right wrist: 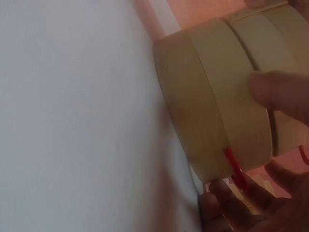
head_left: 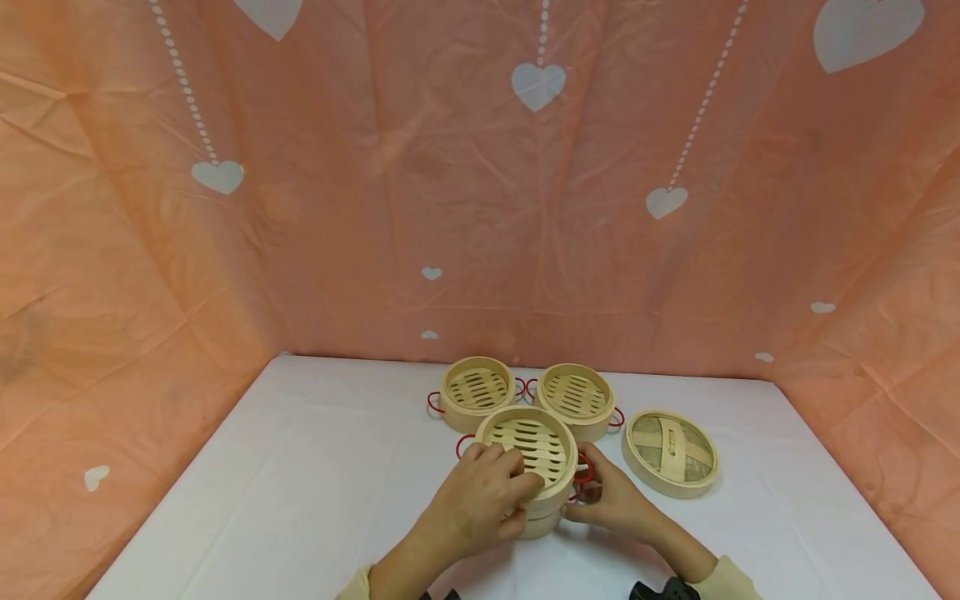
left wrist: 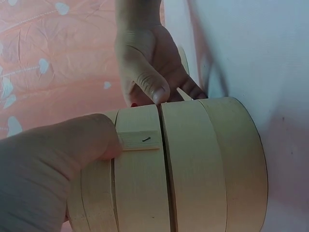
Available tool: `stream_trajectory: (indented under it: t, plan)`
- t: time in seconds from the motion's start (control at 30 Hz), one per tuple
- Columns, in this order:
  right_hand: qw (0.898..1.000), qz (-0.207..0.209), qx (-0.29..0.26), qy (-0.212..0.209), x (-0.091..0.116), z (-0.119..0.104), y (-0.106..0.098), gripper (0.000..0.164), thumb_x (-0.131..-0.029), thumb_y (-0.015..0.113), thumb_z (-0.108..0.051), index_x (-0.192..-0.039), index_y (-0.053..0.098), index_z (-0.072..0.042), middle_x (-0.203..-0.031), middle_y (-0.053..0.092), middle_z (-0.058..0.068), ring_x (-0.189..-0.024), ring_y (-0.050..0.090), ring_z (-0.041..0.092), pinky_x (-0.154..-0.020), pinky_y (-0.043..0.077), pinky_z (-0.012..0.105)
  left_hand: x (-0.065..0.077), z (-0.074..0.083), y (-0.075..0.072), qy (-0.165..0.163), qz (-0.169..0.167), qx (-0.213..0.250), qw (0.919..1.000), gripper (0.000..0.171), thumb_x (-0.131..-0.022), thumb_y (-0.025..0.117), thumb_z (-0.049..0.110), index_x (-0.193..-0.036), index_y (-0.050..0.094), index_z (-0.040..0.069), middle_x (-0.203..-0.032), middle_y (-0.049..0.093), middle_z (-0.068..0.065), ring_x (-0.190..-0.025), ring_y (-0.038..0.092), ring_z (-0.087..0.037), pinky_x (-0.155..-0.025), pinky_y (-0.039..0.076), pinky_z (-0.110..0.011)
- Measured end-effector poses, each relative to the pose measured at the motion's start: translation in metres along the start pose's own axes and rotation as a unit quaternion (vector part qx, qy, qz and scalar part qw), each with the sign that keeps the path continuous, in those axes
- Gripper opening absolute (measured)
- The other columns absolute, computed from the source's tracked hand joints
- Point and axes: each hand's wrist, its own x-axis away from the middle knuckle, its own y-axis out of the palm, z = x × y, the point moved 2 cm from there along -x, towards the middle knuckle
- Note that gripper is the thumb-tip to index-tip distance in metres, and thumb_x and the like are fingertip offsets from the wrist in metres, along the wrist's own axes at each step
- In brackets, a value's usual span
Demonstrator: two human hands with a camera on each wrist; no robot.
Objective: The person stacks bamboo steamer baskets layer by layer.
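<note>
Two round bamboo steamer baskets stand stacked before me in the head view, an upper basket (head_left: 557, 495) on a lower basket (head_left: 543, 526). My left hand (head_left: 483, 498) grips the upper one at its near left, fingers curled over the rim and thumb against the outer wall. At the stack's right side, beside the red handles (head_left: 585, 469), is my right hand (head_left: 611, 497). In the right wrist view its thumb (right wrist: 280, 92) lies on the wall near the seam, and its other fingers curl round by a red handle (right wrist: 235, 168).
Behind the stack sit two more bamboo steamer baskets, a left one (head_left: 457, 417) and a right one (head_left: 588, 429), both with red handles. A woven bamboo lid (head_left: 672, 454) lies to the right on the white table (head_left: 337, 450). An orange curtain (head_left: 465, 208) with hearts surrounds the table.
</note>
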Motion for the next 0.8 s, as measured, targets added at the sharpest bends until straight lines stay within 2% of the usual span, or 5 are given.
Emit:
stream_trajectory:
  t: [0.23,0.63,0.8]
  plan:
    - [1.0,0.001,0.006,-0.005,0.0,0.0004,-0.0001,0.083,-0.074,0.08,-0.013,-0.142,0.033,-0.005,-0.123,0.057,0.024,-0.094,0.061,0.005,-0.076,0.054,0.027,0.0007,-0.0014,0.0006,-0.002,0.003,0.005,1.0,0.028,-0.06,0.073,0.029,-0.083,0.056,0.029,-0.079,0.05,0.011,-0.075,0.049,-0.011,-0.075,0.038,-0.028]
    - [1.0,-0.001,0.001,-0.009,0.0,0.0008,-0.0001,0.081,-0.074,0.08,-0.013,-0.141,0.034,-0.006,-0.123,0.055,0.022,-0.093,0.061,0.007,-0.076,0.054,0.028,0.0012,-0.0007,-0.0002,-0.001,-0.004,0.002,1.0,0.028,-0.061,0.073,0.03,-0.084,0.056,0.029,-0.08,0.051,0.011,-0.076,0.05,-0.011,-0.074,0.039,-0.028]
    - [1.0,-0.003,0.001,-0.005,-0.0001,-0.0004,-0.0005,0.081,-0.074,0.079,-0.013,-0.141,0.034,-0.007,-0.123,0.054,0.022,-0.094,0.061,0.008,-0.077,0.053,0.028,0.0013,-0.0001,0.0001,-0.003,0.003,0.004,1.0,0.028,-0.06,0.073,0.029,-0.082,0.056,0.029,-0.079,0.05,0.011,-0.075,0.049,-0.011,-0.074,0.038,-0.028]
